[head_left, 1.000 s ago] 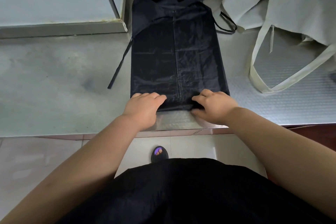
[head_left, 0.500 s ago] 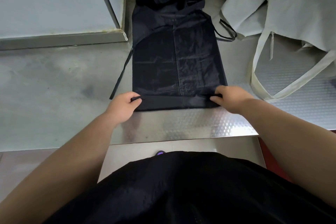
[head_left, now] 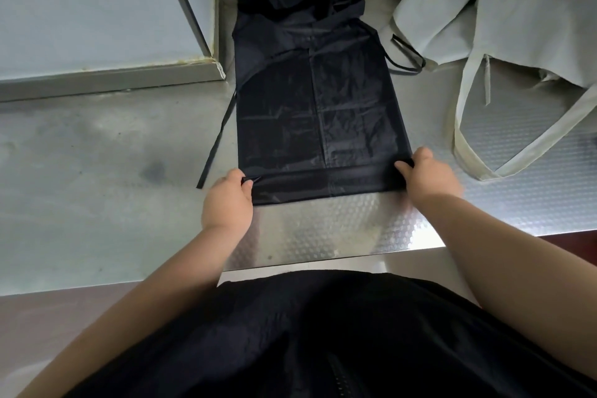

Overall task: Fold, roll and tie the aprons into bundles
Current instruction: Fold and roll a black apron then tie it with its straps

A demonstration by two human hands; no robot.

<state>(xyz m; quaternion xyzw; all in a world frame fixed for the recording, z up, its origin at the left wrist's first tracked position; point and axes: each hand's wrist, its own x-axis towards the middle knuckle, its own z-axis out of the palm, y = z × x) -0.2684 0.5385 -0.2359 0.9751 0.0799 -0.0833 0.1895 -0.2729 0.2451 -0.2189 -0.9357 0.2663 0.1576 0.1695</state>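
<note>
Pinching the folded near edge of the black apron (head_left: 318,113) at both corners, the left hand (head_left: 227,202) and right hand (head_left: 428,176) are holding it on the bench (head_left: 97,191), fingers (head_left: 403,168) curled.

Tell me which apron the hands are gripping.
The black apron: left hand and right hand pinch its near fold. The pale apron at right lies untouched.

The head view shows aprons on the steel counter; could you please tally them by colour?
black apron: 1
pale apron heap: 1 (I cannot tell how many pieces are in it)
Total: 2
</note>
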